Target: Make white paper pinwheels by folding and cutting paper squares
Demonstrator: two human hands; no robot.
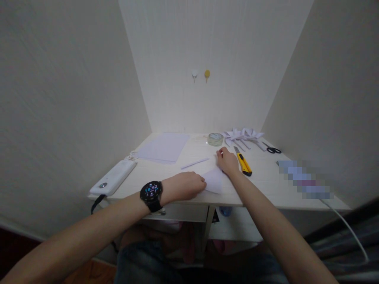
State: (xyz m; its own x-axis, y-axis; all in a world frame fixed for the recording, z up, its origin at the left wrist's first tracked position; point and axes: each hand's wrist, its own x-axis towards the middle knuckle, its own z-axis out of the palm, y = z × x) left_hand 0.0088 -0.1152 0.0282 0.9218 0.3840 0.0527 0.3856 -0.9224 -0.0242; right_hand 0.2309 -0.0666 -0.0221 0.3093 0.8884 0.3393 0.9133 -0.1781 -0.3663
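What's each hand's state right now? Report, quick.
Left hand: closed, holding the small paper sheet by its edge.
Right hand: curled; whether it holds anything cannot be told.

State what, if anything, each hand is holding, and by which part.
The left hand appears to hold the small piece of white paper by its left edge. Whether the right hand holds anything cannot be told.

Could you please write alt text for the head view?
A person's left grip touches a small paper sheet on a white desk; the right grip is beside a yellow utility knife. Farther back lie tape, folded paper and scissors.
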